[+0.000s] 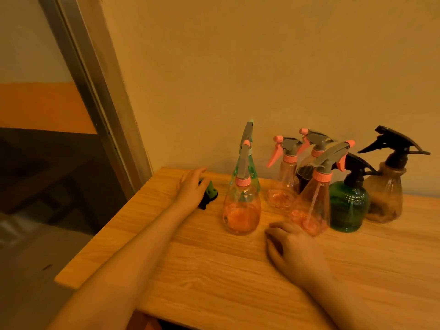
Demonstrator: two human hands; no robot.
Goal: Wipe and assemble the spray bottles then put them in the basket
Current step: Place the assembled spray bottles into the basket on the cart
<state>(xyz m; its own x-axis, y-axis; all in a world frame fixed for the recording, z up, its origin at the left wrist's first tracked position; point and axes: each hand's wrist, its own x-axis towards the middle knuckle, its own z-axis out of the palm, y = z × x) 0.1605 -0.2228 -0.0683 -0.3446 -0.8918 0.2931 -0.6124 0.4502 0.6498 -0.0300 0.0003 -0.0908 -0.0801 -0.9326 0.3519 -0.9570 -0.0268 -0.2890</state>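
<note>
Several spray bottles stand on the wooden table [214,270] near the wall. At the left is a pink teardrop bottle [241,208] with a green one [248,163] right behind it. A pink cone bottle [312,203] stands in front, with a dark green round bottle [348,206] and a brown bottle [384,196] to its right. My left hand [191,189] lies over a green and black cloth [209,192] at the table's left. My right hand [295,248] rests on the table, fingers loosely curled, just before the pink cone bottle, holding nothing.
Two more pink-topped bottles [285,177] and a dark bottle [306,175] stand at the back against the wall. The table's left edge [102,234] drops to the floor beside a metal door frame [100,110]. No basket is in view.
</note>
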